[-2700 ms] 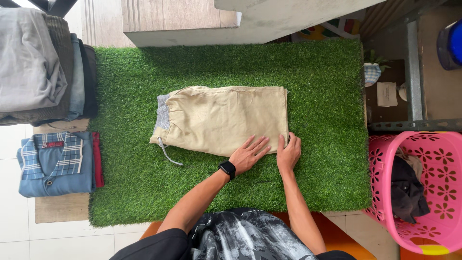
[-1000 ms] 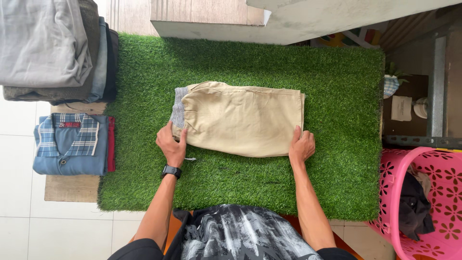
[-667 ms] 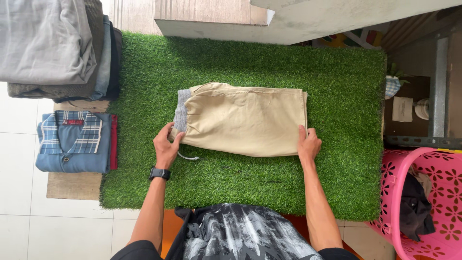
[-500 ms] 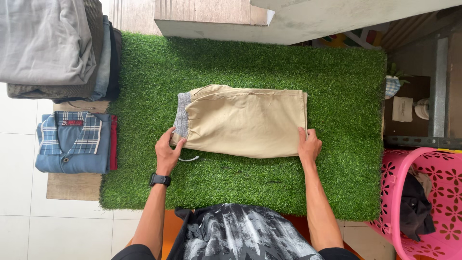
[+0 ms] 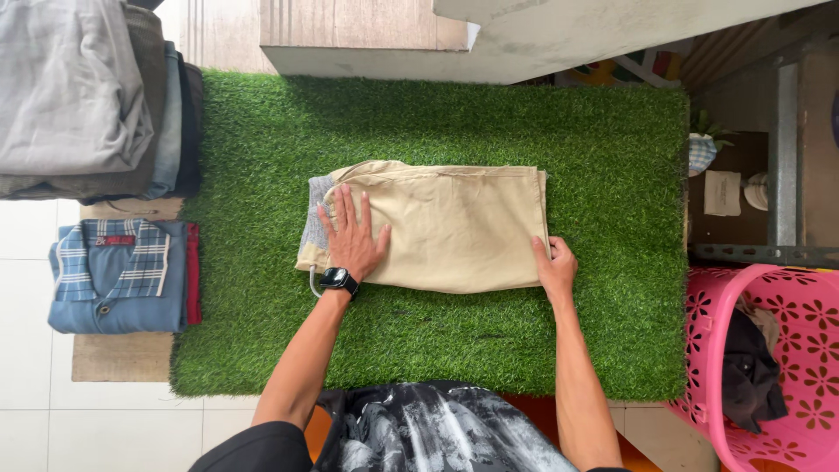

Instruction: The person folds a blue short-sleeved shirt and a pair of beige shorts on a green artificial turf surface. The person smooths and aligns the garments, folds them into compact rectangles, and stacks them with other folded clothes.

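Folded beige shorts with a grey waistband lie on a green artificial-grass mat. My left hand, with a black watch at the wrist, rests flat and spread on the waistband end of the shorts. My right hand grips the near right corner of the shorts at the hem, fingers curled on the fabric. A white drawstring pokes out below the waistband by my left wrist.
A stack of folded grey and dark clothes sits at the far left. Below it lies a folded blue plaid-collared shirt. A pink laundry basket holding dark clothes stands at the right. A metal rack is beyond it.
My left hand moved from the near waistband corner up onto the shorts and now lies flat. My right hand stays at the hem corner. The view shifted slightly.
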